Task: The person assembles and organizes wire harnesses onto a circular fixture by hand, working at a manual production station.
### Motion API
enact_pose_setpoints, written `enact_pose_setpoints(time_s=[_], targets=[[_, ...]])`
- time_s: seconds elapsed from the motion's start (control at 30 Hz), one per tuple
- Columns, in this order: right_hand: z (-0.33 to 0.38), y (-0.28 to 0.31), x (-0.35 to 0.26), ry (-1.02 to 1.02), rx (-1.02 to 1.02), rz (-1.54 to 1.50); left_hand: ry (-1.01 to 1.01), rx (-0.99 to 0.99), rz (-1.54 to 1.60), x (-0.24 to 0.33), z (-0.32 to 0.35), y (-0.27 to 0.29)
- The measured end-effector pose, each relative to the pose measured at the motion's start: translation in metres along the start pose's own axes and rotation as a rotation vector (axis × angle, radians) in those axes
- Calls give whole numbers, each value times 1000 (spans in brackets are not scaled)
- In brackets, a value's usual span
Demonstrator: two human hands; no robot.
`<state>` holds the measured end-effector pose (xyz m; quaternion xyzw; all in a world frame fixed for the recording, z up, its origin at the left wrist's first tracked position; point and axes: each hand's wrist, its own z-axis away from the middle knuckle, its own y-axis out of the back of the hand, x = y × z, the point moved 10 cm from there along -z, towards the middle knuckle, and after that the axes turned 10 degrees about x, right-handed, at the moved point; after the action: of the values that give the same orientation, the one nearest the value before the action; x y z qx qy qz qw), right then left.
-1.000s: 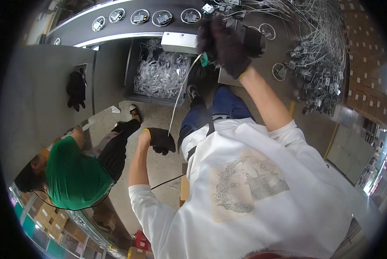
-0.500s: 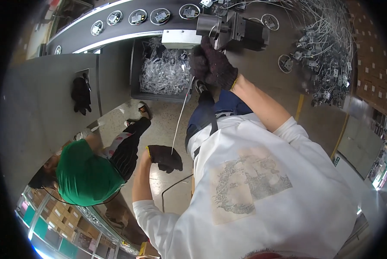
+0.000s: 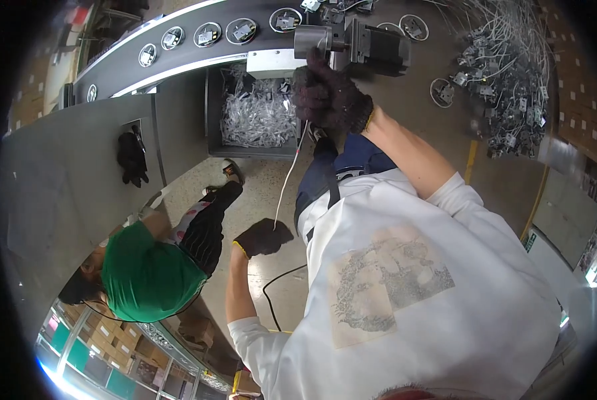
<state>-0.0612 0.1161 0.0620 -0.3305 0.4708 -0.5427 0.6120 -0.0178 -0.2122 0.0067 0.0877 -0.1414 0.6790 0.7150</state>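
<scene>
My right hand (image 3: 333,99), in a dark knitted glove, is closed with its thumb up, just below a shiny metal cylinder (image 3: 313,41) joined to a dark motor (image 3: 378,48). From beneath its fingers a thin white cable (image 3: 288,175) with a short reddish mark runs down to my left hand (image 3: 264,238). That hand, gloved the same way, is closed around the cable's lower part at my left side. What lies inside the right fist is hidden. Right under the cylinder, a white block (image 3: 272,63) is fixed at the conveyor's edge.
A dark conveyor (image 3: 185,57) carries several coiled white cables with small metal boxes. Below it sits a grey bin (image 3: 248,152) of clear plastic pieces. Cabled metal parts (image 3: 502,93) heap at the right. Another person in a green top (image 3: 148,273) works at the left beside a grey panel (image 3: 52,167).
My left hand has moved a little up and to the right, still on the cable. The right hand stays by the cylinder. The whole view has shifted slightly.
</scene>
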Motion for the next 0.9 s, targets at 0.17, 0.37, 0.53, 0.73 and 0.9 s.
enact_pose_setpoints(time_s=[0.17,0.37,0.53,0.73,0.9], targets=[[-2,-10,4,-11,-118,54,72,-202,132,-76,-30,-11],[3,4,-6,36,31,85,-63,98,273,-231,-110,36],[2,23,1,64,195,114,-167,370,419,-340,-133,67],[5,34,7,82,326,192,-129,454,880,-380,-163,79],[14,6,6,-72,84,-140,-4,442,1107,-393,-162,75]])
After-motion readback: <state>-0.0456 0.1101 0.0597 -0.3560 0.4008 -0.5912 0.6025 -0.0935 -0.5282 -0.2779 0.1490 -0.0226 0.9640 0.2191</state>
